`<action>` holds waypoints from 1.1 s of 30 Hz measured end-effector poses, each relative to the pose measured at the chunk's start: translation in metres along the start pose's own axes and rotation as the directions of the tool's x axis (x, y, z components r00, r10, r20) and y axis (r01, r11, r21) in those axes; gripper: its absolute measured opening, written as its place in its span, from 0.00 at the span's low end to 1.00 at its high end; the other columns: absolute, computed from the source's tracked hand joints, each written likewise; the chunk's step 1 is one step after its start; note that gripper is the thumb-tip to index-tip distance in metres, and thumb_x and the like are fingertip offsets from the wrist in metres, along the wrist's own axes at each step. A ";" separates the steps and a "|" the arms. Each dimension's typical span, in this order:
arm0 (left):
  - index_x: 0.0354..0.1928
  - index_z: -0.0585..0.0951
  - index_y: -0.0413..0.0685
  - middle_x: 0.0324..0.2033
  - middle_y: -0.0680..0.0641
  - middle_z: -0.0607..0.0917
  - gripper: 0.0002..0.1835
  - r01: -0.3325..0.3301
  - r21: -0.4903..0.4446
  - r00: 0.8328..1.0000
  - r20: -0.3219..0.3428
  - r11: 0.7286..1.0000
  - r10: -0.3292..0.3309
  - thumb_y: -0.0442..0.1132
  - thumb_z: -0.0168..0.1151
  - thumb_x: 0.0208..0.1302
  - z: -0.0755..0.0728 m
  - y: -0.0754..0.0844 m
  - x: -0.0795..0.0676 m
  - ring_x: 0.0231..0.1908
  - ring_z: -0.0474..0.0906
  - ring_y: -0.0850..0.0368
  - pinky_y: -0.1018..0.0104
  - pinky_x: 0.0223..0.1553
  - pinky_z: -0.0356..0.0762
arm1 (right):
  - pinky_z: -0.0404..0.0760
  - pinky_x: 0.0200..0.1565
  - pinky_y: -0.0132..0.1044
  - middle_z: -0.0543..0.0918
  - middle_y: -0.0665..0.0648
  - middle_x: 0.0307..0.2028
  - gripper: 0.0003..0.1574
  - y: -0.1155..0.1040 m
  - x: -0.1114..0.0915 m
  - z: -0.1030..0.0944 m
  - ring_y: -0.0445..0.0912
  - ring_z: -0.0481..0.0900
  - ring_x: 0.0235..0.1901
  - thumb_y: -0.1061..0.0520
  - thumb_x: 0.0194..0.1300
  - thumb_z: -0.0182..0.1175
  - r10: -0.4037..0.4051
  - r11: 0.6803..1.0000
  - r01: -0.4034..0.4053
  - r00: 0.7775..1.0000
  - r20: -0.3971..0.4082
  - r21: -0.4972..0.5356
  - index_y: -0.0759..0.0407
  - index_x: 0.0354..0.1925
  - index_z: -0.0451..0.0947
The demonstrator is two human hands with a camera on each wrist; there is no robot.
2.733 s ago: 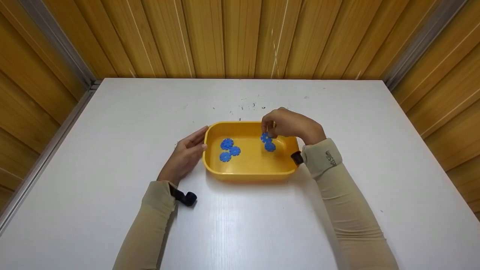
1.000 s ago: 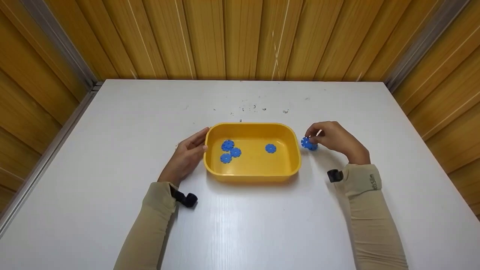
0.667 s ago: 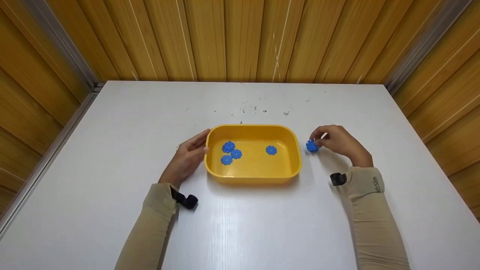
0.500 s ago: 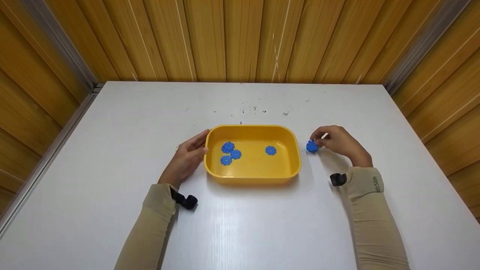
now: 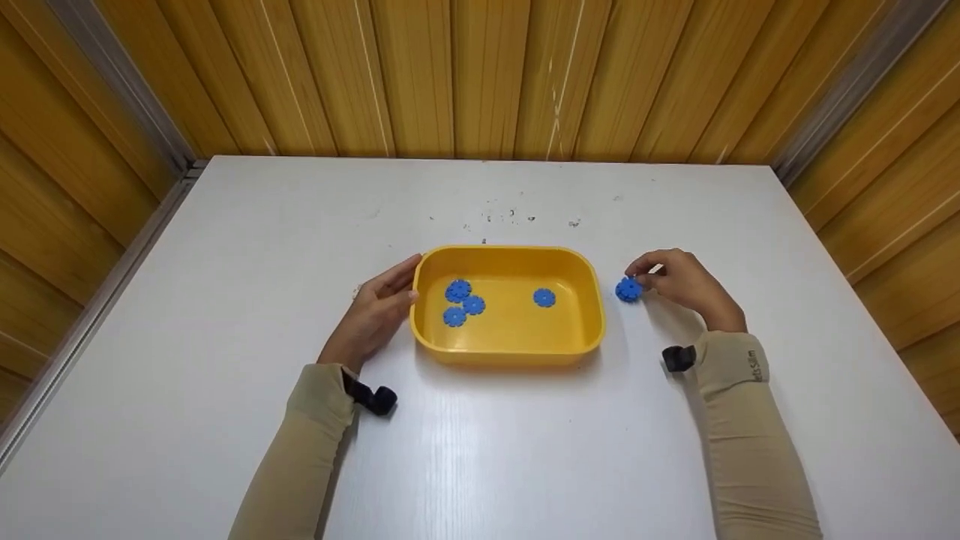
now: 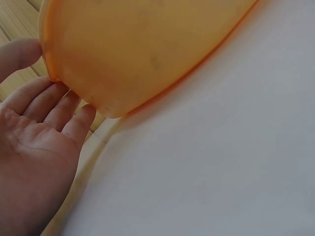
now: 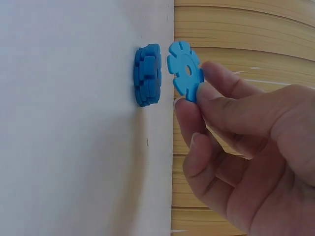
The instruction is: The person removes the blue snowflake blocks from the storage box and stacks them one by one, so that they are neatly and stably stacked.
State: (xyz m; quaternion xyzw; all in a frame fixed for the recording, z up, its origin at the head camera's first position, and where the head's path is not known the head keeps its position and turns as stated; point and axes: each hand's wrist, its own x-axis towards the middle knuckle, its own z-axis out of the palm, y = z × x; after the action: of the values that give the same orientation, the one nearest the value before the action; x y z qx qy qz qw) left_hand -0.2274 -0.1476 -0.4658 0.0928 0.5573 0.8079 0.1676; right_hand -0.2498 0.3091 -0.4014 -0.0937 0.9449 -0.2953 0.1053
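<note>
A thin blue notched disc (image 7: pixel 184 69) with a hole in its middle is pinched between the thumb and fingers of my right hand (image 5: pixel 679 283). Close beneath it on the table stands a small stack of similar blue discs (image 7: pixel 147 75); in the head view the held disc overlaps the stack. My left hand (image 5: pixel 373 309) rests against the left end of a yellow plastic bin (image 5: pixel 506 358), its fingers extended along the wall and its thumb by the rim. Inside the bin, several blue discs (image 5: pixel 454 316) lie clustered at the left, and a single disc (image 5: pixel 544 298) lies at the right.
The bin stands mid-table on a white tabletop (image 5: pixel 480 457). Dark specks (image 5: pixel 512 214) mark the surface behind it. Wood-patterned panels (image 5: pixel 480 75) rise at the back and sides. Each wrist carries a small black camera (image 5: pixel 679 358).
My right hand has carried a disc out of the bin's right part, over the rim, to the stack at the right, then almost stopped there. My left hand has stayed at the bin.
</note>
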 end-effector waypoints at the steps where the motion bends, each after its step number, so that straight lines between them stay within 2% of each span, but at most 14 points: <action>1: 0.79 0.58 0.43 0.79 0.44 0.60 0.36 -0.001 0.003 1.000 0.003 1.000 0.001 0.24 0.53 0.71 0.000 0.000 0.000 0.79 0.56 0.50 0.68 0.73 0.68 | 0.80 0.57 0.50 0.84 0.71 0.51 0.15 0.000 0.000 0.000 0.59 0.80 0.47 0.69 0.72 0.56 0.005 1.000 -0.005 1.000 0.005 0.001 0.69 0.52 0.83; 12: 0.79 0.59 0.44 0.79 0.45 0.61 0.36 -0.006 0.028 1.000 0.002 1.000 0.006 0.25 0.53 0.71 -0.001 0.002 0.000 0.79 0.57 0.52 0.69 0.73 0.67 | 0.78 0.59 0.51 0.83 0.71 0.54 0.16 0.001 0.004 0.001 0.59 0.78 0.50 0.67 0.73 0.55 0.045 0.999 -0.046 0.998 0.044 0.011 0.68 0.55 0.82; 16: 0.79 0.58 0.43 0.79 0.44 0.61 0.36 -0.010 0.016 1.000 0.009 1.000 0.009 0.25 0.53 0.71 0.000 0.001 0.000 0.79 0.57 0.51 0.66 0.74 0.66 | 0.79 0.53 0.41 0.83 0.70 0.53 0.15 0.003 0.003 0.002 0.57 0.78 0.48 0.66 0.73 0.55 0.037 0.999 -0.037 0.998 0.041 0.004 0.67 0.54 0.83; 19: 0.80 0.56 0.41 0.79 0.43 0.60 0.37 -0.012 0.006 1.000 0.010 1.000 0.012 0.25 0.53 0.71 0.001 0.001 0.000 0.79 0.56 0.50 0.64 0.75 0.64 | 0.77 0.51 0.38 0.84 0.70 0.53 0.15 0.005 0.002 0.002 0.56 0.77 0.47 0.66 0.73 0.55 0.027 1.000 -0.027 0.999 0.031 -0.007 0.67 0.53 0.83; 27: 0.79 0.57 0.42 0.79 0.44 0.60 0.36 -0.011 0.004 1.000 0.014 1.000 0.011 0.25 0.52 0.72 -0.001 0.000 0.000 0.79 0.56 0.49 0.64 0.74 0.65 | 0.77 0.63 0.56 0.81 0.71 0.56 0.18 0.005 0.002 0.002 0.61 0.76 0.52 0.63 0.75 0.54 0.057 0.998 -0.056 0.997 0.052 -0.009 0.66 0.59 0.79; 33: 0.79 0.58 0.44 0.79 0.45 0.60 0.36 -0.004 0.005 1.000 0.004 1.000 0.004 0.24 0.52 0.71 -0.001 -0.001 0.001 0.79 0.56 0.51 0.66 0.74 0.65 | 0.75 0.65 0.61 0.81 0.71 0.56 0.19 0.005 -0.001 0.001 0.62 0.76 0.54 0.60 0.75 0.55 0.060 0.998 -0.060 0.997 0.052 0.001 0.66 0.59 0.79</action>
State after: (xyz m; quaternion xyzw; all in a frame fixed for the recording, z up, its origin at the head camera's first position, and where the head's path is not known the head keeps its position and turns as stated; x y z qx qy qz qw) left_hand -0.2281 -0.1476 -0.4667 0.0959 0.5587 0.8067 0.1670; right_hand -0.2494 0.3122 -0.4051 -0.0728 0.9439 -0.2907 0.1388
